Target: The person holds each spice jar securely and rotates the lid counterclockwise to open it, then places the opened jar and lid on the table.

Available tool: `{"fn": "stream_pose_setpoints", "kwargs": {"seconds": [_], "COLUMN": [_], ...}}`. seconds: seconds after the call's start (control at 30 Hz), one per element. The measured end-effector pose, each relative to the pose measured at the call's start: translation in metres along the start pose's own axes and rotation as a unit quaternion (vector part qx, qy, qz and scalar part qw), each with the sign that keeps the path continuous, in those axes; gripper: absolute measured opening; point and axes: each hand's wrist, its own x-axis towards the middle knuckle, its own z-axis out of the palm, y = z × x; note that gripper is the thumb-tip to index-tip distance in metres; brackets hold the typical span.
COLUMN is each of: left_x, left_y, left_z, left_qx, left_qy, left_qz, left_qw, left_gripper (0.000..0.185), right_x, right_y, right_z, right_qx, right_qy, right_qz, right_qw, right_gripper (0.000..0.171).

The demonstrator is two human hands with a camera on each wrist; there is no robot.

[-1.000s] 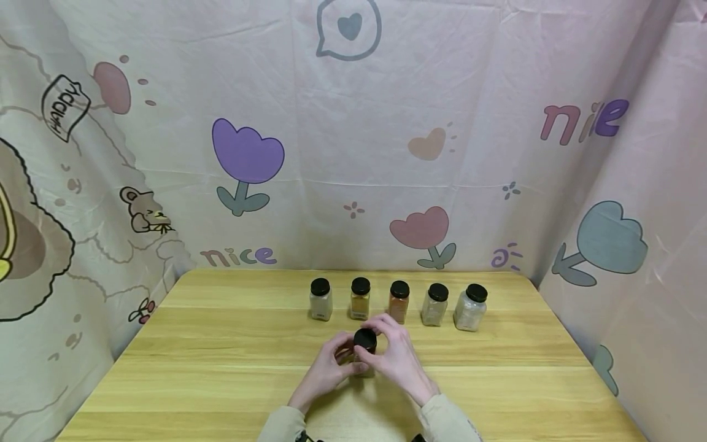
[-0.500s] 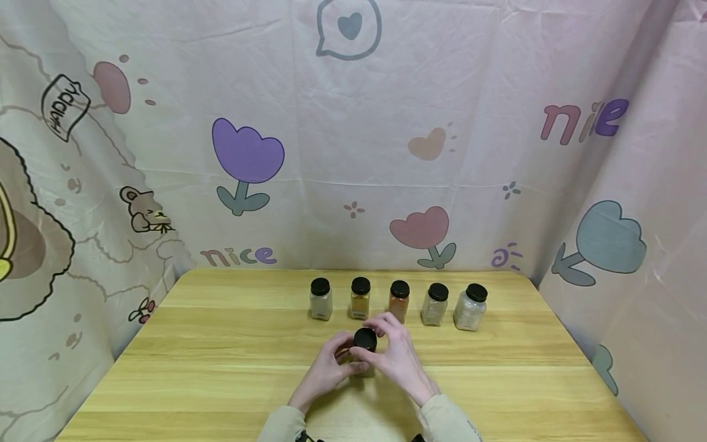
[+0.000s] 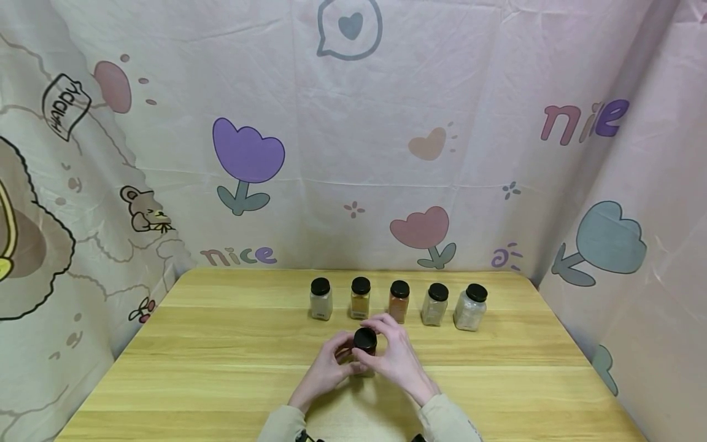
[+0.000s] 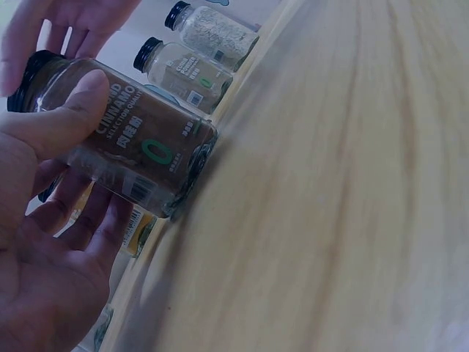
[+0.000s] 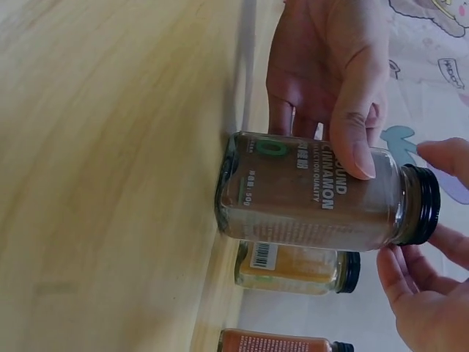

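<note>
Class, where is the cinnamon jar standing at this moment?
In the head view the cinnamon jar stands upright on the wooden table, near centre, between the left hand and right hand, just in front of the row of five jars.

Glass cinnamon jar (image 3: 364, 350), black-lidded; upright on the table (image 3: 221, 344).

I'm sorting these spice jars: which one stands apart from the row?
The cinnamon jar, nearer the front edge, held by the left hand; the other five line the back.
</note>
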Motion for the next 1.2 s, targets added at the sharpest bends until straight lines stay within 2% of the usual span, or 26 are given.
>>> {"fn": "stream_pose_setpoints", "kwargs": {"seconds": [0.13, 0.33, 0.5, 0.63, 0.77, 0.97, 1.2], "left_x": [-0.0003, -0.0006, -0.0003, -0.0002, -0.0005, -0.0007, -0.0001], "left_y": [0.0019, 0.0044, 0.0023, 0.0004, 0.0007, 0.0022, 0.0011], "left_z": [0.0000, -0.0002, -0.0003, 0.0000, 0.0006, 0.0006, 0.0002], "left_qx": [-0.005, -0.008, -0.008, -0.005, -0.004, 0.002, 0.007], "left_qy": [-0.001, -0.001, 0.001, 0.003, 0.004, 0.003, 0.003], "left_qz": [-0.015, -0.036, -0.019, -0.007, -0.006, -0.010, -0.017], "left_qw": [0.9999, 0.9993, 0.9998, 1.0000, 1.0000, 0.9999, 0.9998], "left_gripper": [0.049, 0.051, 0.050, 0.049, 0.047, 0.046, 0.048], "right_x": [-0.0001, -0.0001, -0.0003, -0.0004, -0.0005, -0.0003, -0.0001], "right_y": [-0.0008, 0.0004, 0.0017, 0.0015, -0.0001, -0.0012, 0.0012], "right_z": [0.0016, 0.0027, 0.0006, -0.0003, 0.0004, 0.0015, 0.0011], "right_qx": [0.001, -0.007, 0.002, 0.006, 0.005, 0.004, 0.005], "right_qy": [0.017, 0.032, 0.008, -0.006, 0.000, 0.017, 0.007], "right_qz": [0.031, 0.018, 0.001, -0.004, 0.025, 0.058, 0.010], "right_qw": [0.999, 0.999, 1.000, 1.000, 1.000, 0.998, 1.000], "right_gripper": [0.047, 0.041, 0.038, 0.044, 0.050, 0.045, 0.041]}}
